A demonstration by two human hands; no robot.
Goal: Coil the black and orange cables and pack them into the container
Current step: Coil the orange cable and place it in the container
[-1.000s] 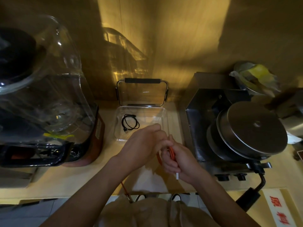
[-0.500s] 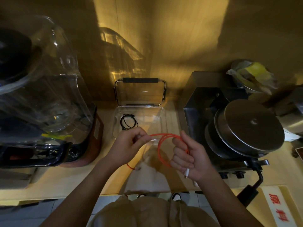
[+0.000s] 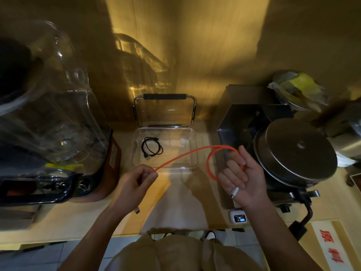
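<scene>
L hand pinches orange cable, stretched to a loop in R hand. Black cable coiled in clear container, far centre.

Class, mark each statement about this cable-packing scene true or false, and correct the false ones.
1. The black cable lies coiled inside the container. True.
2. The orange cable is already in the container. False: it is strung in the air between both hands.
3. The right hand holds a loop of orange cable. True.
4. The left hand is empty. False: it pinches the orange cable.
5. The container's lid is shut. False: it stands open behind the container.
</scene>
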